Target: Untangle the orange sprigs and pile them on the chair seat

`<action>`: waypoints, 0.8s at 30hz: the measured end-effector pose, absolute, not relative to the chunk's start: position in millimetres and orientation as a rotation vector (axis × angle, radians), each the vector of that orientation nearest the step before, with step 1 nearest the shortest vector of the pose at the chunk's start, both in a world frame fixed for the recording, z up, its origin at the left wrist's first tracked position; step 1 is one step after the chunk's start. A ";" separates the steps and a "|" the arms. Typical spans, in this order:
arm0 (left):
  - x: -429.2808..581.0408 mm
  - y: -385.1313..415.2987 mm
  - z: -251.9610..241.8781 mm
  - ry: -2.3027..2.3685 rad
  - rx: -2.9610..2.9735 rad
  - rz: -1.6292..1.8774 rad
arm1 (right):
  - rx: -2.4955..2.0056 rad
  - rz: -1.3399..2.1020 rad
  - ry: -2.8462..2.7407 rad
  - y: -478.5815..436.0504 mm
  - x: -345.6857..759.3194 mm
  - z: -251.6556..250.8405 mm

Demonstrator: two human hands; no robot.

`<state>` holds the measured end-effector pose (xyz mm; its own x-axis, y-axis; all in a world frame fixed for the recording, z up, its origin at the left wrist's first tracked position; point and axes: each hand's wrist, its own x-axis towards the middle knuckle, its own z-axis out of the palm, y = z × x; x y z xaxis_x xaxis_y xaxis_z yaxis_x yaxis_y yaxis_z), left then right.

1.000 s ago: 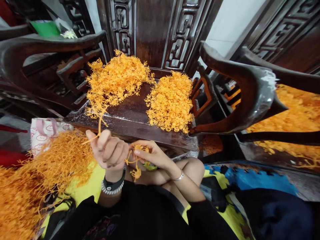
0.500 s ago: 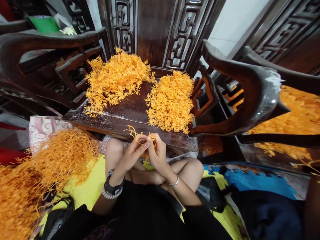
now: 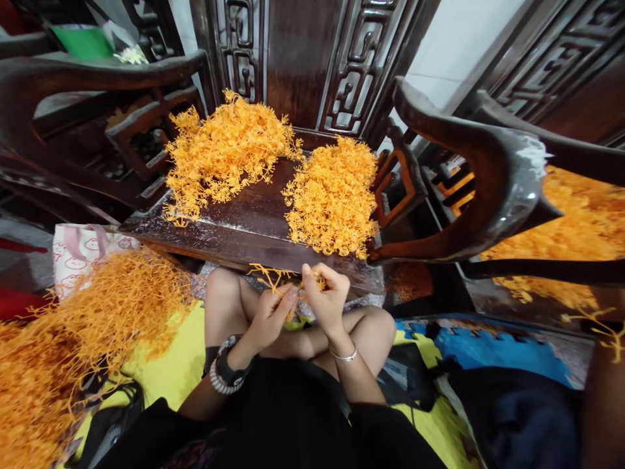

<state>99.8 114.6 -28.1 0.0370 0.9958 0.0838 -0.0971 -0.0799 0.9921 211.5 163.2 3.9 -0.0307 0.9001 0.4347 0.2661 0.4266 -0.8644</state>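
Note:
Over my crossed legs, my left hand [image 3: 274, 315] is closed, thumb against fingers, on a thin orange branching strand [image 3: 274, 279] that looks like plastic. Its forked ends stick out up and to the left. Just to the right, my right hand [image 3: 326, 298] is curled with the thumb raised, around more of the orange strands [image 3: 319, 281]. Whether both hands hold one connected piece I cannot tell. Beyond them, on the dark wooden chair seat [image 3: 244, 225], lie a left heap of orange curled pieces [image 3: 234, 146] and a right heap [image 3: 334, 195].
On the left a big pile of orange strands [image 3: 127, 306] spreads over the yellow mat [image 3: 170, 358], against a white printed bag [image 3: 73, 260]. A curved chair arm [image 3: 508, 189] stands at right. Another person's arm [image 3: 605, 404] is at the right edge, near an orange strand [image 3: 610, 332].
My hands have moved slightly apart. The right hand has shifted right with its thumb lifted, and the left has dropped a little. The strand's forked ends now lie lower and spread more.

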 end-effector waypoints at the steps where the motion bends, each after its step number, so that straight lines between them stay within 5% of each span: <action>1: 102.5 109.8 -27.4 1.053 1.234 1.270 | -1.079 0.648 -1.530 159.4 212.3 8.5; 15: 102.9 62.7 3.6 0.774 1.670 1.135 | -1.093 0.204 -1.175 102.2 228.9 29.6; 24: 106.7 64.2 12.5 0.600 1.494 1.138 | -1.126 0.393 -1.613 107.1 277.9 28.5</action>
<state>106.7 64.2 12.5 0.4081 0.8522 0.3276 -0.2105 -0.2613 0.9420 277.9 107.1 28.5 0.0267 0.8193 0.5728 0.4637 0.4975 -0.7331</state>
